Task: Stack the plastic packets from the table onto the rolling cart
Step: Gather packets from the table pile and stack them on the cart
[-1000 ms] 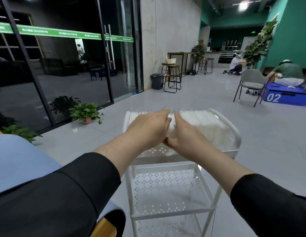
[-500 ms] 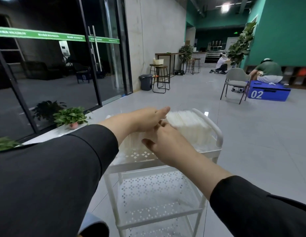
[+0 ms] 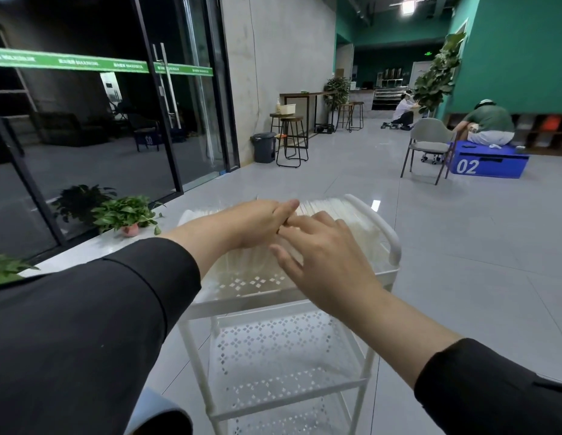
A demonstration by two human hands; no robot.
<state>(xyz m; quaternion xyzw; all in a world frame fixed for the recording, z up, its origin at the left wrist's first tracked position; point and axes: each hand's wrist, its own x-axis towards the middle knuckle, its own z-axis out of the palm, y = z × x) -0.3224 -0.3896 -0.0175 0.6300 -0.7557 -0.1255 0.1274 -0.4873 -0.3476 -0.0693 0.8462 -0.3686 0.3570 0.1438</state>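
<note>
A white rolling cart (image 3: 394, 249) with perforated shelves stands in front of me. Its top shelf holds a row of clear plastic packets (image 3: 345, 215) standing on edge. My left hand (image 3: 257, 222) reaches over the packets with fingers extended, its fingertips on their tops. My right hand (image 3: 323, 255) hovers just over the near part of the row, fingers spread and relaxed, the fingertips touching the packets beside the left hand. Neither hand visibly grips a packet. The packets under both hands are hidden.
The cart's lower shelves (image 3: 289, 350) hold nothing visible. A blue-edged table corner (image 3: 154, 412) sits at the lower left. Potted plants (image 3: 126, 215) line the glass wall on the left. A grey chair (image 3: 429, 146), a blue box (image 3: 487, 164) and people are far right.
My right hand has opened and drawn back over the packets, its fingers now spread. My left hand stays on the tops of the row. My view has shifted left and back.
</note>
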